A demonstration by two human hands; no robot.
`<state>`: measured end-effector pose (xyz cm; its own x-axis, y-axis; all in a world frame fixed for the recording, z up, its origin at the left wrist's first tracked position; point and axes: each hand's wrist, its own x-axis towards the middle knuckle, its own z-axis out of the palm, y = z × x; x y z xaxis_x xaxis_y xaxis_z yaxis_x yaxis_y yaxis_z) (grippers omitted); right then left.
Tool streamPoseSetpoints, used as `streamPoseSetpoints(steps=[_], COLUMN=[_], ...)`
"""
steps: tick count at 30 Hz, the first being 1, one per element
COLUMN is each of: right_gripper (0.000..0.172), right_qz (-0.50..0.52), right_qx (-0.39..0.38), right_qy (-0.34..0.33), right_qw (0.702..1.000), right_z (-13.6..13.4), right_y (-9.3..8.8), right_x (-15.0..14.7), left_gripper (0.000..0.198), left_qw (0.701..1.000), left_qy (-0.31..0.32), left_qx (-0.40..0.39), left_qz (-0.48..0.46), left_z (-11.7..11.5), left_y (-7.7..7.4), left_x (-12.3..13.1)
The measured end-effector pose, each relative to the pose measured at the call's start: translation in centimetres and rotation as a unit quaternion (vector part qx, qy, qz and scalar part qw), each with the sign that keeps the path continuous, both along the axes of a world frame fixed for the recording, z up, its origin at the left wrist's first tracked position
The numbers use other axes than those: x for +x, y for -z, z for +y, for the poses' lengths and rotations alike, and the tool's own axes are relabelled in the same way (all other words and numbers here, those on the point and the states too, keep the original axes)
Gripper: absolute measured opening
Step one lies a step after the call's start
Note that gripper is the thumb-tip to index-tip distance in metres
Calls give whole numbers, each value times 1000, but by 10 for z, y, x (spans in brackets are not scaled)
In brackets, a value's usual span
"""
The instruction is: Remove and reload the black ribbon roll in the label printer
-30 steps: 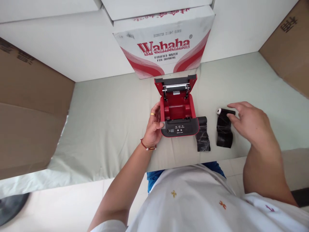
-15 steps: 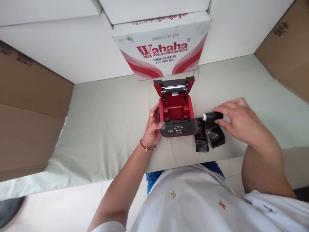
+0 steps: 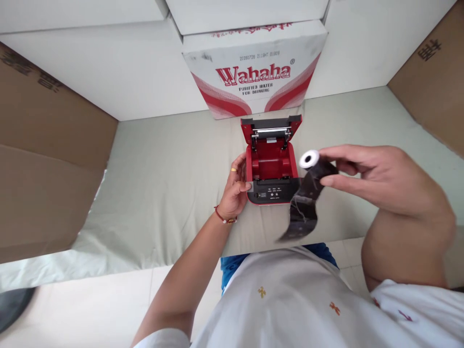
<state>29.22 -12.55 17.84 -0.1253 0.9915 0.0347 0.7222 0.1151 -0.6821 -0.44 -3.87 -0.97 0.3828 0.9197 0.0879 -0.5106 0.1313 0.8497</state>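
A small red and black receipt printer [image 3: 272, 195] stands on the cloth-covered table with its lid [image 3: 271, 126] tilted up, showing the red paper bay [image 3: 272, 166] with nothing in it. My left hand [image 3: 237, 193] grips the printer's left side, thumb on the front corner and fingers along the wall. To the printer's right, my right hand [image 3: 348, 169] pinches a paper roll [image 3: 321, 169], black outside with a white end and dark core. From the roll a loose black strip [image 3: 304, 212] hangs down in front of the printer's right corner.
Behind the printer stands a white and red Wahaha water carton [image 3: 255, 72] against white boxes [image 3: 145, 72]. Brown cardboard boxes flank the table at left [image 3: 54, 159] and right [image 3: 431, 72]. The table's front edge runs close to my body.
My right hand has raised and turned the roll so its white end shows, and the black strip has lifted off the table with it. My left hand keeps its hold on the printer.
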Motion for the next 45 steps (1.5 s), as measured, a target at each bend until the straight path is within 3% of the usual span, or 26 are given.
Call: streamPoseSetpoints(steps=[3,7,12,19,22,27,30,33,35,37,39,42,45], right_gripper=[43,46,34,26,33,36,33,41,46,49,49,41,39], right_qz=[-30,-181,-298,-306,-301,-124,-48,-46,-60,-66,-62,-32,-21], right_qx=[-28,-15,13,-13,13,121,160,173,179,179,174,182,204], right_qy=[-21,-40,-25,-27,-38,-121,-184,-176,-163,-159,-162,-169,-96], right_qw=[999,983,954,952,953,977,969,968,968,969,969,968,974], right_z=[26,60,77,87,82,40,7,-19,-29,-34,-33,-23,2], right_y=[8,30,52,55,51,48,56,71,81,87,87,74,54], right_x=[-34,-76,-95,-101,-97,-71,-55,-47,-46,-44,-42,-39,-40], left_gripper=[86,87,87,89,87,71,57,51,43,35,35,42,39], left_qw=[1000,1000,1000,1000,999,991,949,858,798,761,759,792,788], left_qy=[-2,-3,-1,8,-6,-78,-200,-308,-330,-315,-273,-197,-220], left_qx=[-2,13,13,13,35,82,182,326,409,466,482,459,460], left_qz=[1,9,2,7,15,68,161,252,295,322,342,351,345], left_z=[0,0,2,3,-1,-12,-25,-44,-57,-67,-73,-74,-71], left_y=[0,0,0,4,2,-7,-13,-10,-2,8,16,19,17], left_x=[1,0,0,-1,1,0,-7,-14,-14,-11,-6,0,5])
